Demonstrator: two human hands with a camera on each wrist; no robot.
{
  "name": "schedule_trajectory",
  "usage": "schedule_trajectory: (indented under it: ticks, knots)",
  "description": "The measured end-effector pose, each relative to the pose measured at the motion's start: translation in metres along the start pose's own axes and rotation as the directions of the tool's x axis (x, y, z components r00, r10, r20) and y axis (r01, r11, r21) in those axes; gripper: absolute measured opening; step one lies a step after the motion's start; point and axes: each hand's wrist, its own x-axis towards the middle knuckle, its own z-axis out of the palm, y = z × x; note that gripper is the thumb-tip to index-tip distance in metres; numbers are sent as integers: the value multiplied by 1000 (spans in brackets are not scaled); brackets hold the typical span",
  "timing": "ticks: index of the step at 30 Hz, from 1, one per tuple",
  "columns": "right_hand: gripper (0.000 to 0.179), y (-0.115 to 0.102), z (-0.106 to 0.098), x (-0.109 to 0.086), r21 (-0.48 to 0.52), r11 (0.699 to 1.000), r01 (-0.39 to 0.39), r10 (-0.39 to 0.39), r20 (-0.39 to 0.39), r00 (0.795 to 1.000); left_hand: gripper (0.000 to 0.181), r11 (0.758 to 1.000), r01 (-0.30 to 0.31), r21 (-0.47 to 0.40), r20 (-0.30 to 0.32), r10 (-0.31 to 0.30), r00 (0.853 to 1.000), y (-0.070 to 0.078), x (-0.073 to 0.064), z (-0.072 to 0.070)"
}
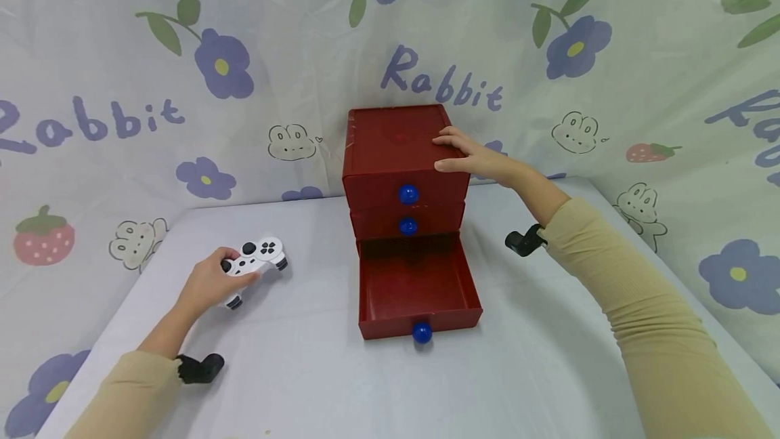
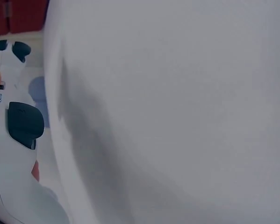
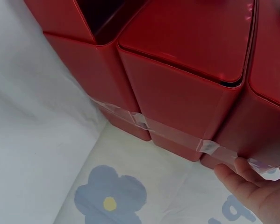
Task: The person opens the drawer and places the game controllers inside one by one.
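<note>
A white game controller [image 1: 268, 253] with black sticks and buttons is gripped by my left hand [image 1: 208, 282], thumb at its near side, over the left of the table. In the left wrist view the controller [image 2: 9, 158] shows its black shoulder buttons at the left edge. My right hand [image 1: 478, 156] rests on the right edge of a red drawer cabinet [image 1: 396, 137], fingers extended over its top. The cabinet has three stacked drawers with blue knobs. Its bottom drawer [image 1: 420, 283] is pulled out, with nothing inside; the upper two are closed.
The table [image 1: 292, 371] has a white cover. A patterned curtain [image 1: 292, 32] hangs behind it and along the sides. Clear tape [image 3: 172, 135] runs across the cabinet units' sides. A black wrist mount [image 1: 202, 368] sticks out from the left sleeve, another [image 1: 524, 242] from the right.
</note>
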Motion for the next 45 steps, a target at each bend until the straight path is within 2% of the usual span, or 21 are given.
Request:
schedule_trajectory:
  ticks: [6, 12, 18, 23, 38, 45]
  knots:
    - [66, 3, 0, 2, -3, 1000, -6, 6, -6, 1000, 59, 999, -37, -4, 1, 37, 999, 13, 1, -11]
    - [67, 3, 0, 2, 8, 1000, -5, 5, -1, 1000, 60, 999, -47, -12, 20, 48, 999, 26, 3, -22]
    - [66, 4, 0, 2, 13, 1000, 6, -6, 5, 1000, 62, 998, -59, -26, 57, 61, 997, 37, 5, -27]
    - [66, 4, 0, 2, 10, 1000, 14, -14, 4, 1000, 59, 995, -99, -25, 74, 100, 992, 50, 4, -30]
    - [66, 4, 1, 1, 11, 1000, 17, -17, -1, 1000, 55, 971, -237, -33, 130, 239, 962, 99, -11, -32]
    - [66, 6, 0, 3, 9, 1000, 18, -18, -7, 1000, 53, 954, -296, -44, 160, 299, 941, 119, -18, -30]
